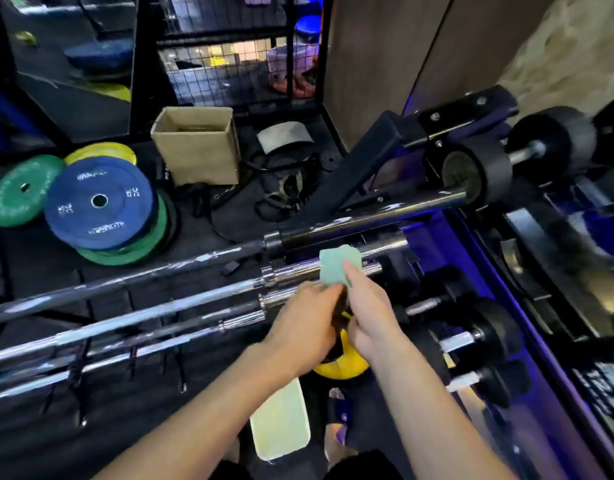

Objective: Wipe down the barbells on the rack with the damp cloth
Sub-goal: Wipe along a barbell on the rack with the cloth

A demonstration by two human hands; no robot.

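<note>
The green damp cloth [339, 268] lies over a chrome barbell sleeve [319, 271]; the right hand [366, 317] pinches it and the left hand [307, 327] grips its lower edge. Wiping appears under way, with the other barbells [132, 282] seemingly left to wipe.

You're standing in a gym's storage corner: barbells [160, 299] on a rack, stacked bumper plates [101, 202] (blue, green, yellow), dumbbells [485, 334] alongside.
</note>
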